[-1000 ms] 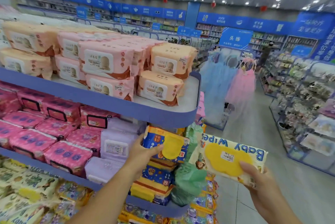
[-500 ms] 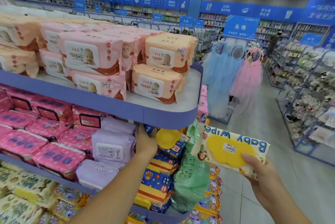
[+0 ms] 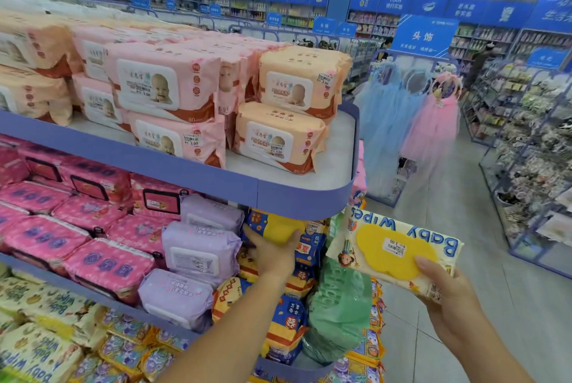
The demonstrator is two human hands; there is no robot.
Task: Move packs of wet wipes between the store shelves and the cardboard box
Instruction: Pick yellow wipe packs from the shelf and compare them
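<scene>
My right hand (image 3: 448, 299) holds a cream "Baby Wipes" pack (image 3: 393, 246) with a yellow lid, in the air beside the end of the shelving. My left hand (image 3: 272, 252) reaches under the top shelf (image 3: 278, 196) and grips a blue and yellow wipes pack (image 3: 278, 226) lying on top of a stack of the same packs on the middle shelf. Purple packs (image 3: 201, 255) sit just left of that stack. No cardboard box is in view.
Pink and peach baby wipes packs (image 3: 164, 82) fill the top shelf. Magenta packs (image 3: 93, 227) line the middle shelf, cream packs (image 3: 37, 348) the bottom one. Green packs (image 3: 337, 305) hang at the shelf end. An aisle (image 3: 433, 305) runs right, with more racks (image 3: 532, 150) beyond.
My left hand has pushed the blue and yellow pack up and back onto the stack under the top shelf. My right hand still holds the cream pack beside the shelf end.
</scene>
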